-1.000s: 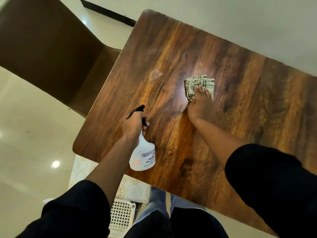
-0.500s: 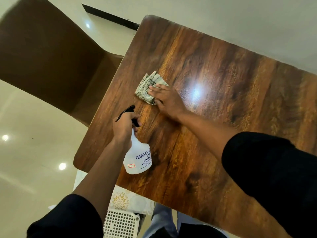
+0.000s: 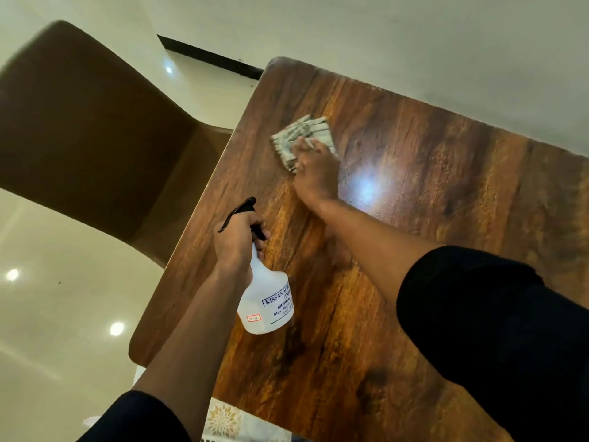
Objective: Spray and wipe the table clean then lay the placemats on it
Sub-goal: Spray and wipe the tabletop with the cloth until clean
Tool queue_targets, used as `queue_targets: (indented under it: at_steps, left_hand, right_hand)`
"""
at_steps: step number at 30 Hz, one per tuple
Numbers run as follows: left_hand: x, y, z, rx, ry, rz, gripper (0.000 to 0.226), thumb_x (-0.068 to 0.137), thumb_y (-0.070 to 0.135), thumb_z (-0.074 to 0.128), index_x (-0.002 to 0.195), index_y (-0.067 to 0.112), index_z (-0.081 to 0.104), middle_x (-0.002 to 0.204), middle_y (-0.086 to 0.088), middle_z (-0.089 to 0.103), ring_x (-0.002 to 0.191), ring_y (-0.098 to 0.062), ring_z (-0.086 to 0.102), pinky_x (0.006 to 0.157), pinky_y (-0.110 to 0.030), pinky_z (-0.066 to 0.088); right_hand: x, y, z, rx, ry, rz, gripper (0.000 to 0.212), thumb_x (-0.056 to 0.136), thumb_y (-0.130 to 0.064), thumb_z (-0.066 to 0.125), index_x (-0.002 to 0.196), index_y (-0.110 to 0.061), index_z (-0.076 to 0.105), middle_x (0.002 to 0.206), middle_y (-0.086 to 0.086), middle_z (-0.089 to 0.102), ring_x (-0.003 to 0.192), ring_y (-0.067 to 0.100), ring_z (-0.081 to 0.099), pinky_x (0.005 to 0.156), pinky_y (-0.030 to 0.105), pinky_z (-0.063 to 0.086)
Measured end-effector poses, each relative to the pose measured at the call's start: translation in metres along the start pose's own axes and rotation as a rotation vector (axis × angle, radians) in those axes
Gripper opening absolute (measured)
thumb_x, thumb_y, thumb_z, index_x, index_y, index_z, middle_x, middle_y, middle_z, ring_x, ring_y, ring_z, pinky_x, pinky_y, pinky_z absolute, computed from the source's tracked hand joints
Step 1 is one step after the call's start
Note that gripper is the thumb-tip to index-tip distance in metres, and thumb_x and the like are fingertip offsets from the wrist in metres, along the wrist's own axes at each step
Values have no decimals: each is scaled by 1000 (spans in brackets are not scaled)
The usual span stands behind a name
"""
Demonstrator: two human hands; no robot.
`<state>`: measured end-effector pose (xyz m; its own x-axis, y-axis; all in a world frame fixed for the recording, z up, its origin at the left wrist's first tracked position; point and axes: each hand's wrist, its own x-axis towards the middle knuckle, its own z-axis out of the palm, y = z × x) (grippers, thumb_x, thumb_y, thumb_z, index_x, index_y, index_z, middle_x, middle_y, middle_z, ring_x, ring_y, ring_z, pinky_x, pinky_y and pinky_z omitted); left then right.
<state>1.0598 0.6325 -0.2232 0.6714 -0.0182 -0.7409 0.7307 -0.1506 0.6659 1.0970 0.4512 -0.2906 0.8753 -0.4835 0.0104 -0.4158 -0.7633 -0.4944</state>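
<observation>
Holding a bottle [image 3: 266, 301] by its neck with the left hand [image 3: 234, 240], fingers curled tight round it, just under the black spray top [image 3: 239, 212]. Keeping it up in the air over the near left part of the table [image 3: 414, 282], a bit tipped, with the round white body low and close to the person. Blue words and a small red-edged sticker on its side.

Pressing down on a cloth [image 3: 301, 135] with the right hand [image 3: 315, 173], fingers laid out flat on top, not curled round it. Lying on the wood far out, near the far left corner of the table. White with dark stripes, crumpled, and sticking out past the fingertips and to the left of the hand. Reaching a long way over the wood with the right arm.

Well apart, bottle and cloth, with bare brown wood between them. A bright white spot of light on the wood, just right of the right hand.

Black sleeves [image 3: 494, 330] on both arms, with the lower arms bare.

Peeking out from under the near edge of the table, a pale placemat [image 3: 223, 421] with a gold flower on it, not on the table yet. Cannot tell how many.

At the left side of the table, a big brown chair [image 3: 79, 138], close up to the edge. Below, a shiny pale floor [image 3: 47, 314] with round spots of light. Behind the table, a pale wall [image 3: 382, 43] with a black strip [image 3: 210, 57] at the bottom.
</observation>
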Motion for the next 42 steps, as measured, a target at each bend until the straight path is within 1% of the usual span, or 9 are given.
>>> queue_targets:
  at_steps: [4,7,13,18,23,26,30,37,42]
  left_hand:
    - [-1,8,2,-2,11,13,18,89,21,63,74,11,65,68,-6,64,47,-10,44,47,-26,37]
    - [2,11,0,5,13,-2,20,92,21,61,75,10,65,67,-5,63,48,-9,43,48,-26,37]
    - [2,4,-4,37,20,-27,21,96,21,61,79,9,66,68,-6,63,50,-9,45,48,-24,39]
    - [-5,-5,-9,24,-7,-40,19,94,20,62,81,7,66,70,-8,63,48,-9,45,44,-23,38]
    - [-16,-10,-15,18,6,-14,23,95,20,61,77,6,66,69,-8,63,50,-11,45,45,-23,39]
    - [-21,-13,-20,13,22,-3,24,96,20,61,77,6,66,68,-7,64,51,-11,46,45,-23,39]
    - [-28,-18,-25,21,11,9,22,96,18,61,78,5,66,68,-8,63,47,-10,45,42,-22,39]
    - [-38,-33,-38,-2,-2,28,23,96,17,60,77,5,66,68,-10,63,47,-11,45,43,-23,40]
    - [-46,-31,-43,-5,-13,50,21,96,17,62,79,6,67,70,-10,64,48,-11,46,43,-23,40]
  right_hand:
    - [-5,-33,16,-9,-244,-386,47,99,-16,57,145,-25,55,156,-6,47,146,20,36,116,42,32]
    - [10,-17,15,60,-305,-455,47,99,-21,59,145,-28,55,155,-11,47,146,15,36,117,40,30]
    - [65,38,-15,60,-106,-74,43,104,-23,51,147,-30,51,159,-2,41,146,25,37,115,44,38]
    - [85,67,-38,-84,-151,109,52,106,-21,44,158,-23,35,167,-4,25,155,25,18,122,45,29]
    - [53,15,-24,-170,-192,-1,66,97,-14,58,157,-28,35,167,-3,26,154,26,21,120,49,30]
    - [22,-19,2,-201,-257,-217,64,101,-16,51,158,-32,29,168,-6,21,155,24,18,121,53,27]
    - [12,-21,8,-241,-365,-370,54,108,-22,42,159,-29,27,169,-7,18,156,21,15,122,46,26]
    - [21,37,-45,-144,-255,51,49,107,-21,43,155,-28,40,165,6,30,151,29,28,119,44,30]
    - [-35,56,-52,-151,-209,100,59,102,-12,48,158,-23,35,166,2,28,154,27,21,121,45,31]
